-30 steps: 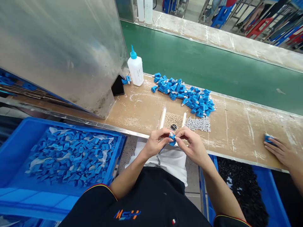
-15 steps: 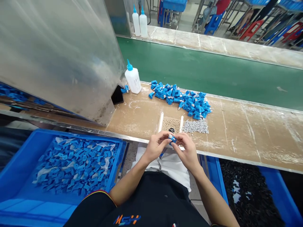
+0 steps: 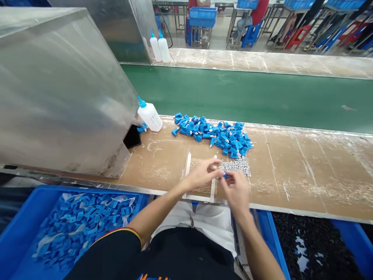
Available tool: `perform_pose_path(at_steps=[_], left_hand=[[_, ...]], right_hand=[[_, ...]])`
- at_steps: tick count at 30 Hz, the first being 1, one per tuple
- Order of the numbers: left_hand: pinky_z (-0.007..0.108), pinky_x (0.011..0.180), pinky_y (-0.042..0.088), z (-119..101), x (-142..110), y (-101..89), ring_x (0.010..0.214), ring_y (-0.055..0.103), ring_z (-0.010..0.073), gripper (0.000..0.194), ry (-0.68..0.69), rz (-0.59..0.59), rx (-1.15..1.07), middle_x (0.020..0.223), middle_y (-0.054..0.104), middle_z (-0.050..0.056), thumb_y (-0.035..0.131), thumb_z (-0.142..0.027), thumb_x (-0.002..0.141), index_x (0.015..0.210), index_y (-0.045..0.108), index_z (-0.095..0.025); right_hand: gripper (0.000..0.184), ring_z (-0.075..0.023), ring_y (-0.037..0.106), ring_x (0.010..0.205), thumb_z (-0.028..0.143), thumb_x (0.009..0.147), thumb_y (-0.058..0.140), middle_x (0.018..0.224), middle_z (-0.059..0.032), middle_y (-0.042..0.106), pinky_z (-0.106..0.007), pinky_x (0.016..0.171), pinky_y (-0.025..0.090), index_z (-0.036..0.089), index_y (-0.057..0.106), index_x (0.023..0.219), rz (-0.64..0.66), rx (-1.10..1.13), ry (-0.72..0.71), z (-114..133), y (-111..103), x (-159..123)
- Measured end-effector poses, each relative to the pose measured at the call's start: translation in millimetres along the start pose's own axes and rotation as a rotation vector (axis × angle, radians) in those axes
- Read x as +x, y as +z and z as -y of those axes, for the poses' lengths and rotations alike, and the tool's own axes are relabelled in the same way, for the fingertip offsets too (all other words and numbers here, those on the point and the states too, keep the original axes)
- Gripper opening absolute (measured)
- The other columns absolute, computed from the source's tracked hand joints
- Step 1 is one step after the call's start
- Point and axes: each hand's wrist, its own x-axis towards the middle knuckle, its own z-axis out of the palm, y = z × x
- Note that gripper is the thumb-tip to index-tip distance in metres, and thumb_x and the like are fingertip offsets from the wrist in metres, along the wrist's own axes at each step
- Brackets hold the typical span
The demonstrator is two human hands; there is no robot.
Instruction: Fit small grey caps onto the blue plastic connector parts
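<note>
Centre: right hand (image 3: 237, 191) grips small blue plastic part (image 3: 225, 176) | left hand's (image 3: 201, 174) grip: can't tell | I'd fear slack fingertips dropping it

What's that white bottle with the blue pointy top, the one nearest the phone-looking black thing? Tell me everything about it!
The bottle looks like cloudy white plastic, with faint marks on its side too small to read. Its blue top narrows to a point. It stands on the brown worktop, near the green strip. Small blue pieces sit right beside it. Nobody's touching it.
</note>
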Motion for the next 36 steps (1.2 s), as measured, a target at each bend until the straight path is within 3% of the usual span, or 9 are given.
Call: perform_pose_path(at_steps=[3, 6, 10, 14, 18, 21, 26, 32, 36], left_hand=[[0.046, 0.094, 0.051, 7, 76, -17.4, 0.100, 0.066, 0.0271, 0.014, 0.075, -0.212, 0.347, 0.105, 0.071, 0.012, 0.068, -0.016, 0.088, 0.102, 0.070, -0.017], [0.057, 0.103, 0.042, 14, 135, -25.3, 0.122, 0.055, 0.0397, 0.016, 0.044, -0.274, 0.668, 0.117, 0.063, 0.022, 0.063, 0.001, 0.081, 0.092, 0.067, -0.010], [0.059, 0.102, 0.038, 20, 158, -27.9, 0.126, 0.048, 0.0444, 0.017, 0.111, -0.232, 0.812, 0.117, 0.060, 0.024, 0.057, 0.005, 0.079, 0.078, 0.065, -0.011], [0.052, 0.100, 0.039, 15, 126, -41.3, 0.111, 0.055, 0.0340, 0.013, 0.168, -0.300, 0.697, 0.105, 0.064, 0.014, 0.064, -0.004, 0.078, 0.084, 0.064, -0.015], [0.037, 0.084, 0.047, 9, 62, -59.2, 0.086, 0.060, 0.0202, 0.005, 0.153, -0.381, 0.326, 0.088, 0.065, 0.005, 0.066, -0.015, 0.082, 0.084, 0.062, -0.018], [0.029, 0.071, 0.049, 14, 10, -64.1, 0.079, 0.061, 0.0160, 0.013, 0.062, -0.427, -0.031, 0.088, 0.067, 0.004, 0.072, -0.026, 0.080, 0.085, 0.063, -0.019], [0.027, 0.068, 0.055, 38, -53, -51.2, 0.073, 0.067, 0.0150, 0.039, -0.121, -0.495, -0.456, 0.079, 0.070, 0.002, 0.083, -0.045, 0.071, 0.083, 0.057, -0.019], [0.022, 0.058, 0.052, 61, -90, -24.4, 0.065, 0.066, 0.0130, 0.048, -0.245, -0.521, -0.586, 0.075, 0.071, 0.001, 0.085, -0.053, 0.067, 0.082, 0.054, -0.019], [0.022, 0.058, 0.053, 65, -99, -17.5, 0.066, 0.066, 0.0116, 0.048, -0.236, -0.527, -0.596, 0.079, 0.071, 0.002, 0.084, -0.053, 0.069, 0.083, 0.054, -0.019]], right_hand=[[0.018, -0.0223, 0.056, 0.068, 0.039, 0.089, 0.059, 0.082, -0.0084, 0.062, -0.037, 0.063, 0.044, 0.022, 0.064, 0.087, -0.118, -0.284, 0.106, -77, -52, 21], [0.017, -0.0300, 0.057, 0.075, 0.035, 0.086, 0.060, 0.074, -0.0135, 0.058, -0.043, 0.066, 0.039, 0.022, 0.060, 0.074, -0.189, -0.591, 0.312, -154, -119, 38], [0.021, -0.0371, 0.057, 0.085, 0.032, 0.083, 0.064, 0.069, -0.0144, 0.052, -0.048, 0.070, 0.035, 0.025, 0.053, 0.068, -0.217, -0.709, 0.350, -194, -172, 45], [0.014, -0.0346, 0.057, 0.091, 0.035, 0.089, 0.059, 0.084, -0.0158, 0.059, -0.048, 0.077, 0.041, 0.024, 0.059, 0.080, -0.173, -0.529, 0.102, -156, -135, 31], [0.013, -0.0216, 0.060, 0.073, 0.032, 0.093, 0.054, 0.083, -0.0063, 0.065, -0.036, 0.069, 0.049, 0.023, 0.062, 0.092, 0.244, -0.190, -0.085, -98, -57, 1], [0.015, -0.0206, 0.062, 0.073, 0.028, 0.094, 0.049, 0.086, -0.0067, 0.066, -0.034, 0.069, 0.051, 0.021, 0.062, 0.094, 0.408, -0.063, -0.093, -76, -23, -10], [0.013, -0.0209, 0.062, 0.073, 0.021, 0.091, 0.050, 0.082, -0.0070, 0.067, -0.032, 0.070, 0.048, 0.021, 0.061, 0.084, 0.548, -0.249, -0.068, -73, -17, 8], [0.012, -0.0191, 0.059, 0.068, 0.014, 0.083, 0.054, 0.074, -0.0059, 0.065, -0.030, 0.067, 0.042, 0.021, 0.058, 0.074, 0.791, -0.470, -0.126, -67, -18, 33], [0.012, -0.0176, 0.057, 0.066, 0.017, 0.086, 0.051, 0.073, -0.0040, 0.063, -0.029, 0.065, 0.043, 0.022, 0.058, 0.078, 0.702, -0.363, -0.270, -58, -5, 17]])
